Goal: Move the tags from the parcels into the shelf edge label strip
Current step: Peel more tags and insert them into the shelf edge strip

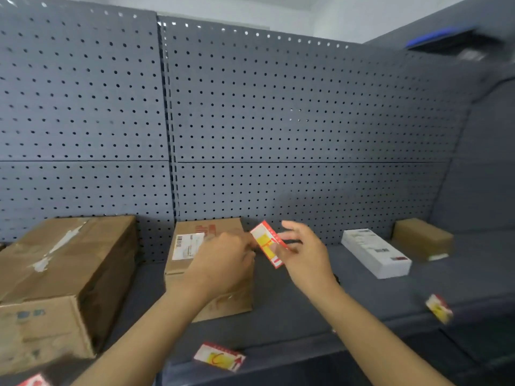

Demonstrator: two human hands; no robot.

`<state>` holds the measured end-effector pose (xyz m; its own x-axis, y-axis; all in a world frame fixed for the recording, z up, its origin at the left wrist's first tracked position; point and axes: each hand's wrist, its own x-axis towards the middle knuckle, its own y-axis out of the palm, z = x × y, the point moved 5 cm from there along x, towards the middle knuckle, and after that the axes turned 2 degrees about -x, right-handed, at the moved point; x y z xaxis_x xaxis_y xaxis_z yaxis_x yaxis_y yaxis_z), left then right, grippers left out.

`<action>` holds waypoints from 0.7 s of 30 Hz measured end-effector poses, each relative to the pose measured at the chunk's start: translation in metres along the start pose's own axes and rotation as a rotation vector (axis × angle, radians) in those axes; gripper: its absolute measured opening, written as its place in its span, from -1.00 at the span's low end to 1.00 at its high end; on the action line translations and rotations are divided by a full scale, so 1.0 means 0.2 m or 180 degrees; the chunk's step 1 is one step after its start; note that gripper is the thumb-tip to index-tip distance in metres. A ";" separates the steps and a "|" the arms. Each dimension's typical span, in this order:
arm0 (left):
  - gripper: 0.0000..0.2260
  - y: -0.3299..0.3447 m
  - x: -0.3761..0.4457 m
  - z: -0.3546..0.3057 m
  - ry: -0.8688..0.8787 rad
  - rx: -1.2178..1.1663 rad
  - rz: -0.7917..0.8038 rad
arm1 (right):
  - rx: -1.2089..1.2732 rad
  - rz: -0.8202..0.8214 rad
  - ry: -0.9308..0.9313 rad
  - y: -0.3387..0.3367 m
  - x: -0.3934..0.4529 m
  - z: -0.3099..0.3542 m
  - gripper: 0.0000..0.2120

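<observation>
A red, white and yellow tag (pixel 268 243) is held up in the air above the shelf, between my two hands. My left hand (pixel 223 260) pinches its left edge, over the middle brown parcel (pixel 192 263). My right hand (pixel 303 254) touches the tag's right side with thumb and fingers, the other fingers spread. Another tag (pixel 220 356) sits in the shelf edge label strip (pixel 292 355) below. A third tag (pixel 439 307) sits on the strip at the right. A fourth tag (pixel 34 381) shows at the bottom left corner.
A large brown parcel (pixel 55 282) stands at the left of the grey shelf (pixel 348 296). A white box (pixel 374 252) and a small brown box (pixel 420 238) lie at the right. Grey pegboard (pixel 250 121) forms the back wall.
</observation>
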<state>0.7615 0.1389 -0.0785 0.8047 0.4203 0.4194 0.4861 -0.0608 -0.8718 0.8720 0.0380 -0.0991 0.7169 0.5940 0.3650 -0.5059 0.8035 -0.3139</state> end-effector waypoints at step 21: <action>-0.82 0.92 0.35 -1.64 0.1123 -0.0022 0.0626 | -0.0837 -0.0950 0.1235 -1.85 -0.30 -0.80 -0.87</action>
<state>1.0192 -0.1406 -0.1269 0.9496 0.0636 0.3069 0.3125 -0.1156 -0.9429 1.0931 -0.3010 -0.1450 0.9601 0.2436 0.1377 -0.1524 0.8680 -0.4727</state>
